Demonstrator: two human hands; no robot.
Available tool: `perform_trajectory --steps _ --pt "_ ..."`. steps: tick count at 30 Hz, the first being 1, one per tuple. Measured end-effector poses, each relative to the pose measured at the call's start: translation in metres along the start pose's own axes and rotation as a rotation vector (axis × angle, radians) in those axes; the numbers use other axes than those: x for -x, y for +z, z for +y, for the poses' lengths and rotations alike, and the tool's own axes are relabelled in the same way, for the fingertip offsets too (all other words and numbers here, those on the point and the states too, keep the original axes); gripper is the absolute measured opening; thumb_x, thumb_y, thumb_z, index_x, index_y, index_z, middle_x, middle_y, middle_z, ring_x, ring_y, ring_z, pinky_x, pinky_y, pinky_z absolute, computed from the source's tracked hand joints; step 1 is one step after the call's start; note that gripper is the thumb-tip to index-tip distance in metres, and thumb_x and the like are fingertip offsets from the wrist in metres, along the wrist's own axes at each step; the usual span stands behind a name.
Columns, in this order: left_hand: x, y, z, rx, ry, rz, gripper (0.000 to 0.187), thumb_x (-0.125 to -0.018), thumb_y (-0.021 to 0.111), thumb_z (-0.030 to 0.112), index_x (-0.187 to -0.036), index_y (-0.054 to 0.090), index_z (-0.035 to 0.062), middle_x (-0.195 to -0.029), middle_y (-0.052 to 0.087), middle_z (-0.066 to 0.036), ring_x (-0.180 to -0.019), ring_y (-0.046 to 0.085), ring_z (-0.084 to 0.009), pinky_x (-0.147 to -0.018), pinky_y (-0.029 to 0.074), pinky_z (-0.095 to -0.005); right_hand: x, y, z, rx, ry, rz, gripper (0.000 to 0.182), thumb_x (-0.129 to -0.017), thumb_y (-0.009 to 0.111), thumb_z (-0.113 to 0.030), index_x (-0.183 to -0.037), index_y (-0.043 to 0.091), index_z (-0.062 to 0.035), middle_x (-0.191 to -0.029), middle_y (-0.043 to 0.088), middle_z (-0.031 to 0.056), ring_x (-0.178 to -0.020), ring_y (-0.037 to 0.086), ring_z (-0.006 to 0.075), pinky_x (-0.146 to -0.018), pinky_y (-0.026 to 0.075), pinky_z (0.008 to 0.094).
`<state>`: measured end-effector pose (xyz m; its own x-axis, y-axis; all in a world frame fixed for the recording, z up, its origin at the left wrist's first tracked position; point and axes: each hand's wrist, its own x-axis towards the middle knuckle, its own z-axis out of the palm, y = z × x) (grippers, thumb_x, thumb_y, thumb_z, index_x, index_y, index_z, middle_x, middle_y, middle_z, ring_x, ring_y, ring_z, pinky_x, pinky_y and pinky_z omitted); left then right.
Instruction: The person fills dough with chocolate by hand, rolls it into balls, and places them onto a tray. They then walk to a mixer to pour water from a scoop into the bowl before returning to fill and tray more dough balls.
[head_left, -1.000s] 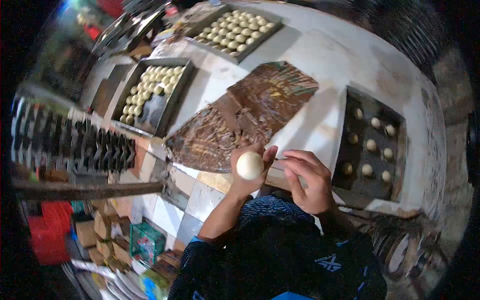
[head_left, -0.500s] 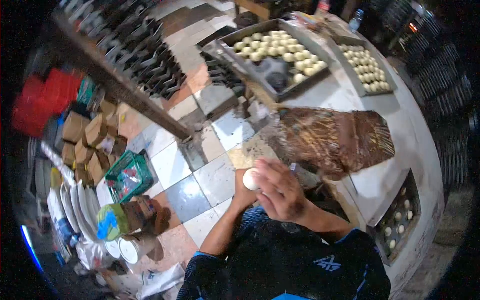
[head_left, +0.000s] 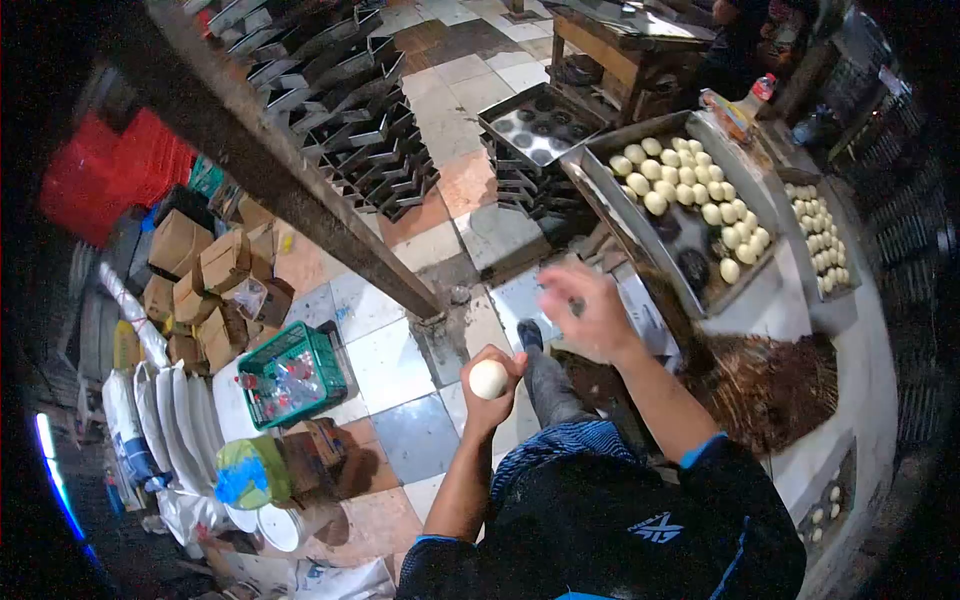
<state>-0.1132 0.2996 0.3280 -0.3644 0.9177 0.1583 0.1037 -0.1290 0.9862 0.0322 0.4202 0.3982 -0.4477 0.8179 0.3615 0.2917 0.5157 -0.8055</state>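
Observation:
A smooth, pale dough ball (head_left: pixel 488 380) rests in my left hand (head_left: pixel 492 398), whose fingers and thumb wrap round it in front of my body. My right hand (head_left: pixel 588 312) is raised apart from it, up and to the right. Its fingers are slightly curled, blurred by motion, and I see nothing in them. Beyond that hand, a large metal tray (head_left: pixel 690 300) at the table's edge bears rows of similar dough balls (head_left: pixel 690 180), with dark bare patches on its near side.
On the white table (head_left: pixel 855 370) lie a brown oily sheet (head_left: pixel 770 390), a second tray of balls (head_left: pixel 822 245) and a partly seen tray (head_left: pixel 825 515). A wooden post (head_left: pixel 300 190) stands ahead. To the left are a green crate (head_left: pixel 290 375), cardboard boxes (head_left: pixel 225 258) and stacked metal trays (head_left: pixel 350 140).
My right hand has come off the dough ball and moved up and right. The ball stays in my left hand. My view has shifted, showing more of the floor and a table at the back.

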Motion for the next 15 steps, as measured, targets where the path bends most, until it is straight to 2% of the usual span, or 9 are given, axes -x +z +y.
perform_trajectory --steps 5,7,8,10,11,12,13,14,15 --pt "-0.105 -0.034 -0.102 -0.318 0.008 0.112 0.023 -0.08 0.072 0.007 -0.068 0.052 0.0025 -0.061 0.05 -0.005 -0.053 0.044 -0.0115 -0.054 0.039 -0.0254 -0.263 0.079 0.058 -0.858 0.076 0.064 0.02 -0.085 0.062 -0.016 -0.094 0.066 0.0009 -0.075 0.066 0.0055 -0.066 0.06 0.0093 -0.06 0.048 0.0227" --pt "-0.127 -0.063 -0.144 -0.563 -0.144 0.184 0.019 -0.08 0.073 0.013 -0.071 0.059 0.0025 -0.064 0.061 -0.007 -0.057 0.056 -0.015 -0.056 0.044 -0.0283 -0.36 0.116 0.099 -0.426 0.185 0.23 0.017 -0.085 0.062 -0.016 -0.09 0.066 -0.0009 -0.068 0.062 0.0018 -0.06 0.057 0.0077 -0.054 0.046 0.0254" --pt "-0.128 -0.077 -0.183 -0.586 -0.286 0.328 0.019 -0.079 0.074 0.017 -0.071 0.063 0.0037 -0.065 0.065 -0.007 -0.06 0.063 -0.016 -0.057 0.047 -0.029 -0.415 0.165 0.182 -0.972 0.323 0.01 0.02 -0.083 0.063 -0.021 -0.091 0.067 -0.0033 -0.07 0.065 0.0043 -0.062 0.058 0.0102 -0.058 0.048 0.0273" --pt "-0.128 -0.102 -0.207 -0.444 -0.402 0.464 0.023 -0.078 0.074 0.024 -0.074 0.064 0.0044 -0.066 0.066 -0.009 -0.06 0.063 -0.0193 -0.058 0.048 -0.0317 -0.466 0.218 0.302 -0.187 0.403 -0.053 0.028 -0.079 0.063 -0.032 -0.094 0.069 -0.0086 -0.084 0.07 0.0072 -0.079 0.065 0.0211 -0.073 0.05 0.0351" --pt "-0.128 -0.108 -0.198 -0.499 -0.417 0.443 0.023 -0.078 0.075 0.024 -0.073 0.064 0.0043 -0.068 0.065 -0.009 -0.063 0.062 -0.0184 -0.058 0.048 -0.0334 -0.462 0.214 0.335 -0.039 0.346 0.016 0.029 -0.079 0.064 -0.033 -0.095 0.069 -0.0102 -0.09 0.07 0.0082 -0.088 0.065 0.0243 -0.079 0.049 0.0367" --pt "-0.098 -0.137 -0.23 -0.804 -0.575 0.347 0.022 -0.077 0.074 0.023 -0.076 0.064 0.0034 -0.07 0.066 -0.01 -0.066 0.063 -0.0203 -0.061 0.05 -0.0356 -0.464 0.226 0.399 -0.38 0.427 0.002 0.021 -0.084 0.064 -0.025 -0.083 0.065 -0.0047 -0.073 0.063 0.0032 -0.071 0.062 0.0182 -0.062 0.05 0.0369" --pt "-0.085 -0.146 -0.23 -0.875 -0.677 0.325 0.022 -0.077 0.074 0.024 -0.076 0.065 0.0038 -0.071 0.066 -0.01 -0.067 0.063 -0.0205 -0.062 0.05 -0.036 -0.471 0.253 0.51 -0.117 0.594 -0.125 0.027 -0.08 0.069 -0.026 -0.094 0.067 -0.0035 -0.081 0.067 0.0095 -0.079 0.065 0.0237 -0.072 0.051 0.0379" --pt "-0.088 -0.144 -0.226 -0.884 -0.762 0.338 0.022 -0.078 0.073 0.025 -0.077 0.065 0.0043 -0.071 0.066 -0.01 -0.067 0.063 -0.0208 -0.062 0.049 -0.0363 -0.453 0.257 0.573 0.078 0.595 0.145 0.035 -0.078 0.07 -0.031 -0.099 0.067 -0.0027 -0.083 0.068 0.0134 -0.08 0.065 0.0273 -0.074 0.051 0.04" --pt "-0.089 -0.137 -0.221 -0.877 -0.851 0.352 0.022 -0.078 0.073 0.026 -0.077 0.065 0.0048 -0.071 0.066 -0.01 -0.067 0.064 -0.0211 -0.062 0.049 -0.0367 -0.446 0.205 0.521 0.234 0.776 0.226 0.043 -0.075 0.07 -0.039 -0.1 0.067 -0.0046 -0.087 0.068 0.0133 -0.084 0.065 0.0273 -0.079 0.049 0.0405"
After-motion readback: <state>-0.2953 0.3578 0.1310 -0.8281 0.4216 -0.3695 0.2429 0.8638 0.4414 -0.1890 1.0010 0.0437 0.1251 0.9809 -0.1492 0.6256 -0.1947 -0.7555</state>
